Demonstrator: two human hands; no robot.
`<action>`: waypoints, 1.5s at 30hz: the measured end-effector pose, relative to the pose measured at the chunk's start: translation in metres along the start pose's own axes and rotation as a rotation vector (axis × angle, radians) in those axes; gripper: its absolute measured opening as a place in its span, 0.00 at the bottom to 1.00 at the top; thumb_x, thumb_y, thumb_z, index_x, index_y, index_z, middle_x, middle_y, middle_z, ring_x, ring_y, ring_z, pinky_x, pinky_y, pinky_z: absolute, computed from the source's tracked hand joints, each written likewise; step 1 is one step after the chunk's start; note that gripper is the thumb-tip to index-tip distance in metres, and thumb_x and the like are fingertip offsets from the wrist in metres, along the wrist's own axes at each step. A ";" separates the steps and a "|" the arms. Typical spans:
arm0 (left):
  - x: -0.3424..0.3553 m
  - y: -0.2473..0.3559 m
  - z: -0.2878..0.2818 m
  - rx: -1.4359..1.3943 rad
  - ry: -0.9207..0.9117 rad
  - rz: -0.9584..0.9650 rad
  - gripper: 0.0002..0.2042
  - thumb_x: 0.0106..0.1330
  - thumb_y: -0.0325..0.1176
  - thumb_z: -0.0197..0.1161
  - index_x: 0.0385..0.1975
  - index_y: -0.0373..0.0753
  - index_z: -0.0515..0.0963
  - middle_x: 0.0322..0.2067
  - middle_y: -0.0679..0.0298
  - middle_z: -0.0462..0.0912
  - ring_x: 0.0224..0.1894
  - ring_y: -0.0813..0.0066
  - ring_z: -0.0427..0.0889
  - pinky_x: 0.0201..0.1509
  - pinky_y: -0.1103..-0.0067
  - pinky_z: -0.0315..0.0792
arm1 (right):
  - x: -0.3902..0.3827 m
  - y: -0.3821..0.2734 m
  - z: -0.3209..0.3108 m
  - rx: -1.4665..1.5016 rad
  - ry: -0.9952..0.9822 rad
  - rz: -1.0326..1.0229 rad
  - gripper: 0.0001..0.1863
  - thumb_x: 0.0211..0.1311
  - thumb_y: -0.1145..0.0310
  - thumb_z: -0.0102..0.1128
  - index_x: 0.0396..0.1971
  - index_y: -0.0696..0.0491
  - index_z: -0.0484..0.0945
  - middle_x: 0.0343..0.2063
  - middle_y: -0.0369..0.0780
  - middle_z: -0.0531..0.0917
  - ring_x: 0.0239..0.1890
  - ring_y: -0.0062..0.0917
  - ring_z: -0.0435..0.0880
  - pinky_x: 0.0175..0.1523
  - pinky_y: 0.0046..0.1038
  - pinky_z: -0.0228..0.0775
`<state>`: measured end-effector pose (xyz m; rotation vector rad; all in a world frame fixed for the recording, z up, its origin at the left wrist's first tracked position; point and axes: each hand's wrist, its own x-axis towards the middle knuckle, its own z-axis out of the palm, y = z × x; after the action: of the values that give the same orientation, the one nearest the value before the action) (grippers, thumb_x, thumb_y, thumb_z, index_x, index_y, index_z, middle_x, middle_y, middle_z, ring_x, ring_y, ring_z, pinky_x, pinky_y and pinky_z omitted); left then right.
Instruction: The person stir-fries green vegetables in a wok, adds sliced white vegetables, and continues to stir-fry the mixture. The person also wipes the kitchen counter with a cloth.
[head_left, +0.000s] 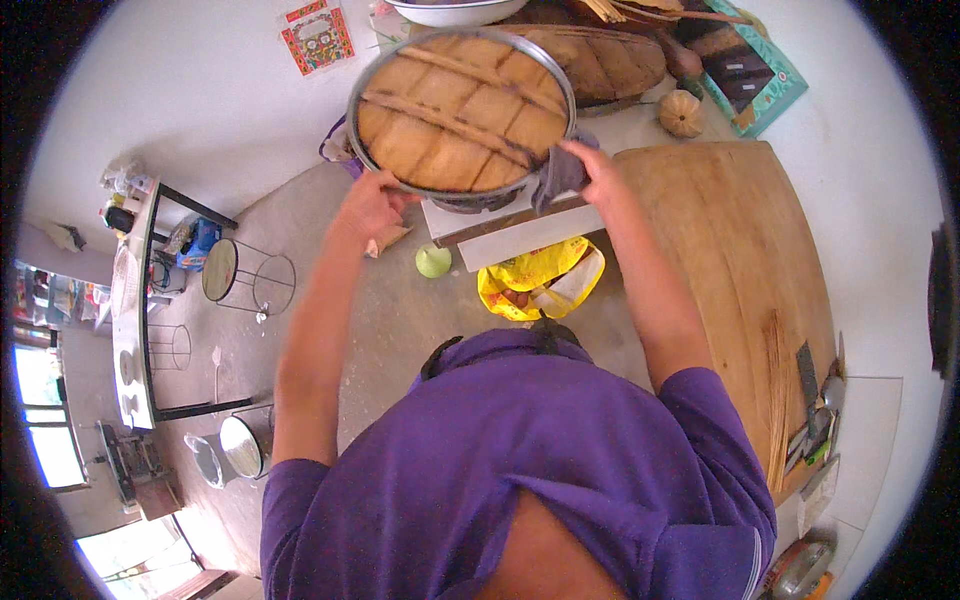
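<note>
A wide round metal pot [362, 150] stands ahead of me, with a brown wooden lid [460, 105] inside its rim. Two narrow battens cross the lid, and dark lines run over the boards. At the pot's near left edge, my left hand [375, 208] grips the rim, its fingertips partly hidden. My right hand [592, 172] is closed on a dark grey cloth [558, 180], pressed against the right side of the rim. Below the pot, a white block-like ledge [530, 235] shows.
A yellow plastic bag [540, 280] and a pale green round object [433, 261] lie on the floor near the ledge. To my right is a large wooden board [730, 260] with knives along its edge. A pumpkin [680, 114] sits far right; stools [222, 270] stand left.
</note>
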<state>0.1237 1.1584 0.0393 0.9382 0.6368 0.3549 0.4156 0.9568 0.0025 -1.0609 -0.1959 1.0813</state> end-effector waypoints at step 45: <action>-0.014 -0.065 0.040 -0.263 0.350 -0.027 0.28 0.49 0.21 0.46 0.54 0.43 0.57 0.42 0.58 0.74 0.34 0.64 0.79 0.28 0.77 0.73 | 0.140 -0.051 -0.108 -1.480 -0.058 -0.312 0.39 0.41 0.61 0.66 0.55 0.55 0.60 0.49 0.50 0.72 0.51 0.39 0.71 0.54 0.31 0.63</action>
<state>0.1395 1.0896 0.0076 0.6189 0.8965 0.5714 0.5832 0.9993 -0.0621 -2.1799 -1.2936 0.5578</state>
